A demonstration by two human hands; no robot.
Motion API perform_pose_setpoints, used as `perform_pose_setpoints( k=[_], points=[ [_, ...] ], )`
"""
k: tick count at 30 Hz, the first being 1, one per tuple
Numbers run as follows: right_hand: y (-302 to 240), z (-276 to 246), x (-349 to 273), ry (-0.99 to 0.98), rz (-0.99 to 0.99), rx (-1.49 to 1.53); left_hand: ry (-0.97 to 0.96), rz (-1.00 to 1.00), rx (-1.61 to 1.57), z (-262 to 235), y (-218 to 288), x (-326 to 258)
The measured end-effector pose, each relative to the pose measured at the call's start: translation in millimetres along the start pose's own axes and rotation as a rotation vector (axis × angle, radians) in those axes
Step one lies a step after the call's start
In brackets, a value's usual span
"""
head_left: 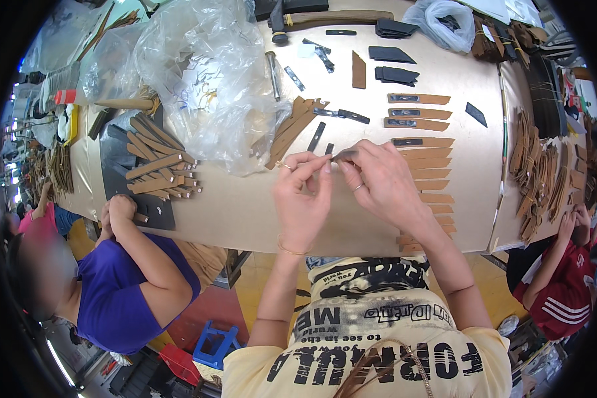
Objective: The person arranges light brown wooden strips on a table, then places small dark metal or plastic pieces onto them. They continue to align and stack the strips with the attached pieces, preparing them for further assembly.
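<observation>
My left hand (303, 192) and my right hand (385, 179) meet above the table, fingertips nearly touching. Thumb and fingers of both pinch a small dark strip (344, 155), which is partly covered by the fingers. Just beyond the left fingertips lies a narrow black piece (317, 136). To the right, brown strips (434, 163) with slanted ends lie in a column, partly behind my right hand and forearm. Short black pieces sit on a few of the far ones, such as the strip (438, 124) near the top of the column. A fan of brown strips (290, 129) rests beyond my left hand.
A clear plastic bag (235, 126) bulges left of centre. Farther left, a person in purple (136, 298) sits by piled brown strips (158, 162). A hammer (338, 18) and stacked dark pieces (391, 54) lie at the back. Another person in red (557, 285) works at the right.
</observation>
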State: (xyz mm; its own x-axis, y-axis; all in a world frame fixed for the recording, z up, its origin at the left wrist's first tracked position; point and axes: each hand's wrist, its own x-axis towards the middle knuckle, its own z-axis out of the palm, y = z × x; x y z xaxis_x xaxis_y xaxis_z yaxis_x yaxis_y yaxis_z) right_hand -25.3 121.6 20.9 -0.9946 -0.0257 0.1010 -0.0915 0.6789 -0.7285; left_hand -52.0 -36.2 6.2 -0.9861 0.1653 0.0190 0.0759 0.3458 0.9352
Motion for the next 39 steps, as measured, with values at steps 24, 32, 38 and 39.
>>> perform_pose_setpoints(
  k=[24,32,38,39],
  points=[
    [-7.6,4.3,-2.2,0.02,-0.075,0.024,0.017,0.04,0.068,-18.6,3.0,-6.8],
    [40.6,-59.9,-65.7,0.293,0.245,-0.378,0.107,0.047,0.183,-42.5,6.9,-3.7],
    [79.8,-130.4,-124.6,0.427,0.967,-0.506,-0.26,0.058,-0.01,10.8,29.3,-13.1],
    [81.7,-129.7,-127.0,0.475,1.109,-0.417,-0.336,0.119,-0.006,24.4,33.3,-15.9]
  ],
)
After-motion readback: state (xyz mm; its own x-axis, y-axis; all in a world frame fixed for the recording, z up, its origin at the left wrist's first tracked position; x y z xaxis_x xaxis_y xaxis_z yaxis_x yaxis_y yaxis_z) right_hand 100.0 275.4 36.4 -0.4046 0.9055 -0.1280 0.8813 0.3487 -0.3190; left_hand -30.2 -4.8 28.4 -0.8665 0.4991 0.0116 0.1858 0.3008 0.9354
